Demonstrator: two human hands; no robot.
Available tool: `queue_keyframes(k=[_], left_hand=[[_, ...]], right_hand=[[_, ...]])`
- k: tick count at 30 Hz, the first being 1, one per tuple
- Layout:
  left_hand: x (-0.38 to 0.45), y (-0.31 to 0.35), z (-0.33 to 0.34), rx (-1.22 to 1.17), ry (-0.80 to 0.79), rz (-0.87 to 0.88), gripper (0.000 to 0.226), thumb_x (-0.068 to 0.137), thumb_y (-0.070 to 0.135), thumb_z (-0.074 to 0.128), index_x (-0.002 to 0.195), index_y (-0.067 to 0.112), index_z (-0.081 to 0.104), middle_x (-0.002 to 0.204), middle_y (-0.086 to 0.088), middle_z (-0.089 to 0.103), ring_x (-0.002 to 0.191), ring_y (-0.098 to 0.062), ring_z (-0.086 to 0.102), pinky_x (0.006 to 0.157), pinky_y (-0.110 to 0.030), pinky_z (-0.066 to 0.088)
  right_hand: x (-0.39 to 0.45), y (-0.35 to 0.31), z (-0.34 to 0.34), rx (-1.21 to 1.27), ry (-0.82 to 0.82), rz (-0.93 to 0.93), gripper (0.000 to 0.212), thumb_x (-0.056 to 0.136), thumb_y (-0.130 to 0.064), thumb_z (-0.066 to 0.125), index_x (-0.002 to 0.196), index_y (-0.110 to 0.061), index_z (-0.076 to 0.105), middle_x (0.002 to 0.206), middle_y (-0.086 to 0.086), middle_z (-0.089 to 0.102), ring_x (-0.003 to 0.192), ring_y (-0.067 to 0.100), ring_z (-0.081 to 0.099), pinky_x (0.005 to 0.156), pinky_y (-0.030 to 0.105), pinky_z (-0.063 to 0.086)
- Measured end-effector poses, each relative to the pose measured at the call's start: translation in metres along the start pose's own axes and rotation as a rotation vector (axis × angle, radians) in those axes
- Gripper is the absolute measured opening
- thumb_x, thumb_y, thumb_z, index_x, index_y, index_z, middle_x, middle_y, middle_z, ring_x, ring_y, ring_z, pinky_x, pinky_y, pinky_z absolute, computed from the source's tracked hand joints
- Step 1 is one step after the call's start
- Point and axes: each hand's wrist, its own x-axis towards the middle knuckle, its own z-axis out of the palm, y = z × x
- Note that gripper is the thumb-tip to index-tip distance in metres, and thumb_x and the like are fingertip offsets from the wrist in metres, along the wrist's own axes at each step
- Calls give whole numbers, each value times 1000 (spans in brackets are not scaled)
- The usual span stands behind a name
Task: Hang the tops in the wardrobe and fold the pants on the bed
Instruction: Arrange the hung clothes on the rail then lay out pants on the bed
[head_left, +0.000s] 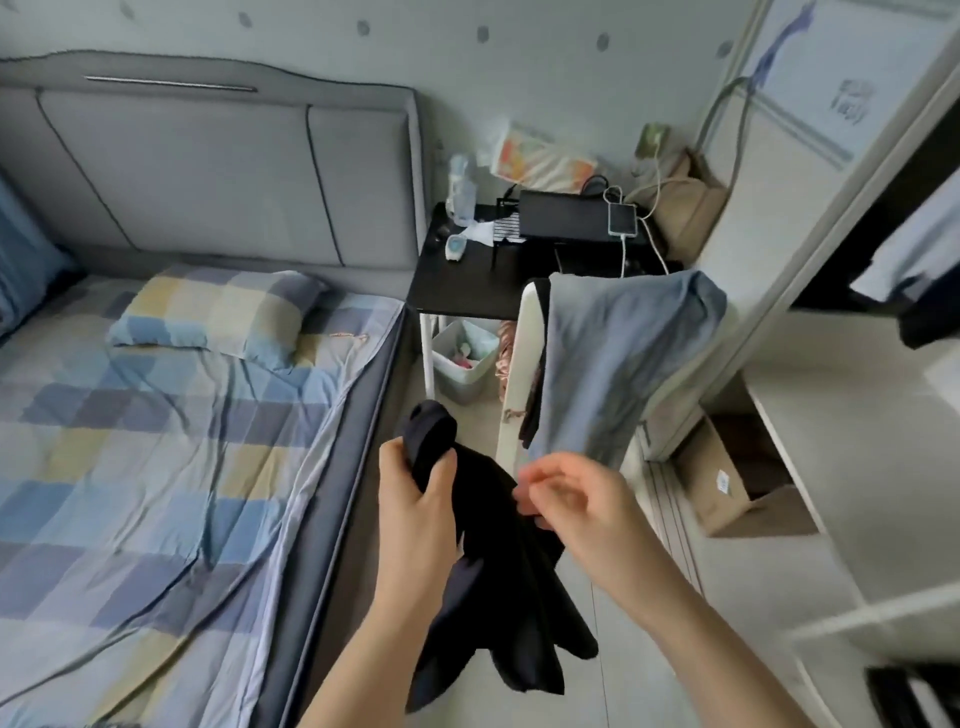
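1. The bed, spread with a checked sheet, lies to my left, a matching pillow at its head.
2. A blue garment hangs over the white chair back ahead, in front of the black table.
3. The dark garment dangles between my arms, above the floor beside the bed.
4. My left grip is clenched around its top.
5. My right grip pinches its edge with the fingertips.

Two bare forearms, no sleeves visible.
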Motion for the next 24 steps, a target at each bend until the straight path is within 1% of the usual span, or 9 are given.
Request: queue_keyframes(k=[3, 6, 9, 11, 14, 17, 19, 21, 24], left_hand=[[-2, 15, 51, -100, -97, -71, 6, 81, 32, 61, 81, 28, 57, 75, 0, 58, 71, -19, 56, 65, -39, 45], [-4, 26, 93, -179, -245, -123, 14, 80, 18, 67, 81, 9, 57, 73, -9, 54, 68, -23, 55, 59, -34, 46], [-7, 35, 131, -76, -361, -59, 33, 73, 21, 70, 86, -4, 54, 68, -14, 51, 65, -23, 54, 57, -33, 45], [-6, 41, 145, -8, -380, 15, 38, 72, 25, 72, 89, -6, 58, 72, -27, 56, 65, -26, 56, 60, -37, 47], [5, 45, 171, 98, -433, 87, 40, 78, 23, 77, 89, -9, 58, 78, -33, 58, 65, -33, 57, 64, -44, 50], [23, 49, 192, 179, -447, 163, 32, 80, 21, 76, 82, -5, 58, 73, -31, 56, 60, -28, 52, 61, -40, 47], [41, 51, 208, 226, -443, 204, 31, 81, 22, 76, 82, -3, 56, 74, -28, 59, 63, -39, 57, 63, -48, 52], [59, 54, 222, 278, -459, 224, 32, 80, 23, 77, 80, 1, 54, 70, -22, 63, 69, -39, 64, 63, -50, 55], [96, 61, 248, 293, -544, 254, 24, 75, 28, 80, 69, 23, 58, 60, -4, 65, 62, -20, 69, 52, -23, 54]], right_hand=[[-2, 19, -28, -84, -24, 43, 20, 89, -13, 62, 104, -26, 66, 98, -15, 70, 96, -5, 64, 86, 14, 49], [0, 30, -49, -62, 10, 10, 32, 84, -23, 65, 114, -33, 60, 104, -14, 69, 104, 1, 63, 86, 18, 52], [5, 36, -71, 34, 71, -23, 34, 77, -38, 70, 103, -54, 54, 97, -17, 67, 86, 3, 66, 64, 15, 55], [11, 38, -76, 56, 119, -32, 35, 73, -46, 70, 98, -62, 50, 98, -24, 64, 78, -4, 63, 60, 9, 52], [24, 50, -91, 115, 265, -16, 30, 77, -40, 68, 96, -58, 55, 95, -24, 67, 85, -3, 64, 63, 7, 49], [43, 62, -105, 23, 383, 4, 29, 86, -27, 60, 91, -55, 56, 96, -28, 65, 92, -9, 61, 71, 6, 44], [59, 68, -115, -96, 463, 14, 33, 89, -19, 54, 84, -52, 55, 91, -28, 64, 87, -6, 60, 67, 9, 45], [77, 75, -125, -147, 522, 18, 31, 90, -14, 49, 85, -44, 56, 85, -22, 65, 79, -1, 61, 61, 15, 46], [113, 82, -146, -127, 585, 48, 27, 96, -12, 44, 92, -35, 58, 82, -16, 66, 77, 2, 62, 63, 20, 47]])
